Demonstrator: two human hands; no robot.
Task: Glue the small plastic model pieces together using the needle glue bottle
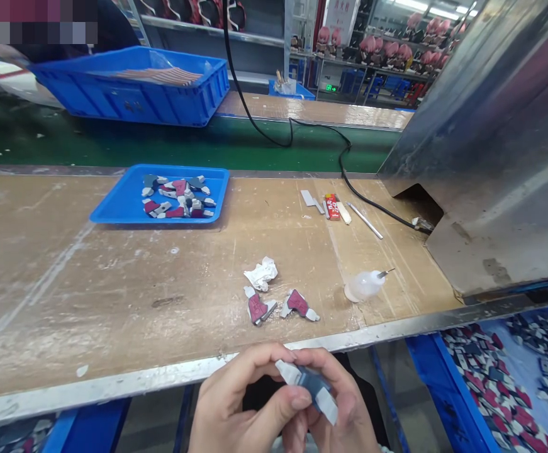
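Together, left hand (236, 406) and right hand (346, 412) pinching one blue-grey piece (309, 382), two red pieces (258, 309) on bench (113, 283)

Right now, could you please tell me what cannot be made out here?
- Head view: the blue-and-white piece is partly covered by the left hand and right hand.
- Print on the red packet is too small to read.
- The blue bin of pieces is cut by the right edge.
- The top-left corner is blurred out.
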